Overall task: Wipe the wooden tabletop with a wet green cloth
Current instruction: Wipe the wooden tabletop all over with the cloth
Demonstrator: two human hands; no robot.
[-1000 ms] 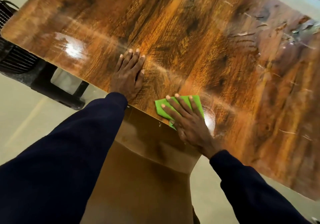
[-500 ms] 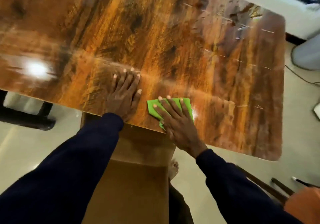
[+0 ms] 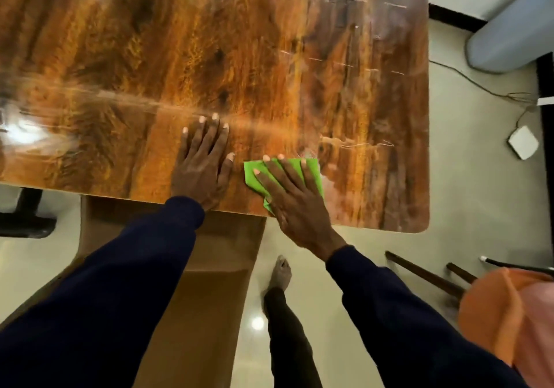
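The glossy wooden tabletop (image 3: 269, 57) fills the upper part of the view, with wet streaks toward its right end. A folded green cloth (image 3: 311, 171) lies near the table's near edge. My right hand (image 3: 295, 204) presses flat on the cloth with straight, spread fingers and covers most of it. My left hand (image 3: 204, 162) rests flat on the bare wood just left of the cloth, fingers straight. Both arms wear dark blue sleeves.
The table's right end with its rounded corner (image 3: 419, 225) lies close to the cloth. Below the edge are the brown table base (image 3: 192, 297) and my bare foot (image 3: 280, 273). An orange-seated chair (image 3: 509, 312) stands at the lower right, a white device (image 3: 523, 141) with cable on the floor.
The view has swung right, so the table's right end and the floor beyond it now show. Both hands stay flat, the right one on the cloth near the near edge.
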